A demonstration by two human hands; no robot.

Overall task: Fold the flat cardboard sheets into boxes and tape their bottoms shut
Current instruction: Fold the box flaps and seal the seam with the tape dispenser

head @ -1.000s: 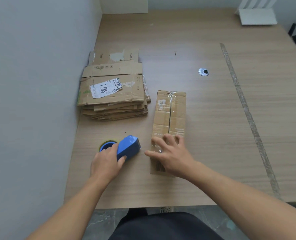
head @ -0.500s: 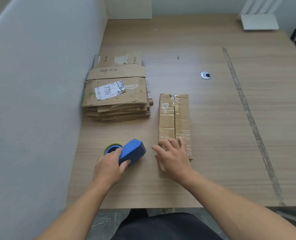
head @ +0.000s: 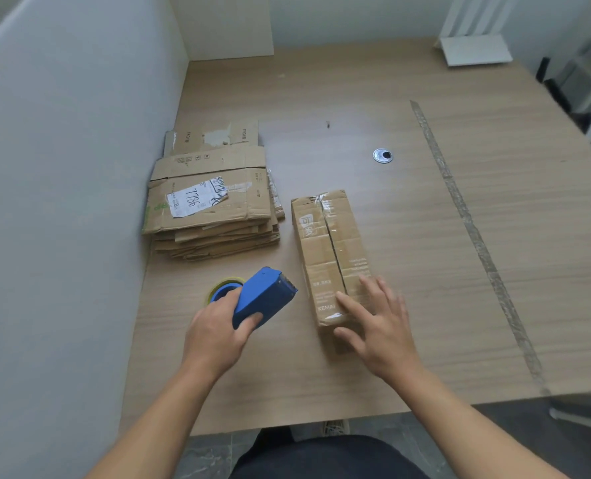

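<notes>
On the table (head: 425, 288), long creased box (head: 327, 243) under spread right fingers (head: 351, 309); left fingers (head: 249, 321) round tape dispenser (head: 266, 295).

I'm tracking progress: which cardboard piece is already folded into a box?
The long narrow box touched by the right hand, lying alone right of the blue tape dispenser. The others lie flat in a stack beside the wall.

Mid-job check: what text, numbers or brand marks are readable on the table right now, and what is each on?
"7786": handwritten on the white label atop the flat cardboard stack.
"KEMAI": printed on the box, near end.
"可麦": printed on the box, far half.
Fine print on box, label and stack sheets: too small to read.
</notes>
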